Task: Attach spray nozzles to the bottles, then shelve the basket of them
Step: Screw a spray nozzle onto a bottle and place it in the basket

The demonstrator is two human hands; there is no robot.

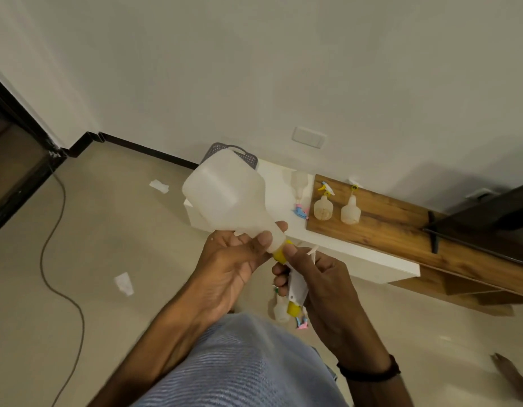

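I hold a large translucent white bottle (225, 198) tilted, base up and away from me. My left hand (236, 259) grips its shoulder and neck. My right hand (316, 277) is closed on a white spray nozzle (297, 284) whose yellow collar (279, 254) sits at the bottle's mouth. A grey perforated basket (248, 158) stands behind the bottle on the white ledge (357, 251), mostly hidden. Two bottles with yellow nozzles (323, 205) (350, 210) stand on the wooden shelf top (401, 227). Another bottle with a pink and blue nozzle (299, 189) lies on the ledge.
On the floor below my hands lie a small bottle (281, 308) and a pink and blue nozzle (302, 323). A cable (53, 230) runs across the tiles at left, near two paper scraps (159, 185) (124, 283). A dark screen (489, 212) stands at right. My blue-clad knee (239, 362) is in front.
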